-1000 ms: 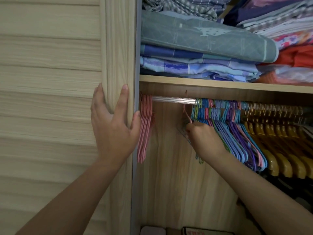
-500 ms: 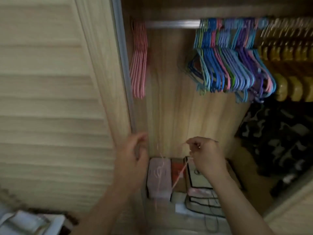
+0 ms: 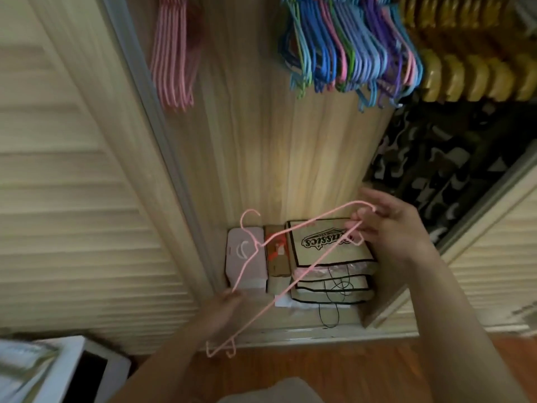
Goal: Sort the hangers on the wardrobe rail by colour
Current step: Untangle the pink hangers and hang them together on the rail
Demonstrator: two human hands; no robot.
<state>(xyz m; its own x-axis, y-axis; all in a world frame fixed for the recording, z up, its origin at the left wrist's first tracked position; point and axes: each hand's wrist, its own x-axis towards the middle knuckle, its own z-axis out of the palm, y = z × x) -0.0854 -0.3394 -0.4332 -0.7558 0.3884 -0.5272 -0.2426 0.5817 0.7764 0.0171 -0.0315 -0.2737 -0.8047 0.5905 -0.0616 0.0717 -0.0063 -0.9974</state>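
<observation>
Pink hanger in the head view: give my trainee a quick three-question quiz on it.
1. True or false: only one hand holds the pink hanger.
2. The pink group hangs which side of the mixed blue-purple bunch: A left, B right?
3. What lettered item lies behind the hanger on the wardrobe floor?

Key: 1 false, the left hand and right hand both grip it; 2 A; 3 a beige bag.

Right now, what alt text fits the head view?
Two hands hold a pink wire hanger low in an open wardrobe: left hand at one end, right hand at the other. Above, pink hangers hang apart from mixed coloured hangers.
</observation>
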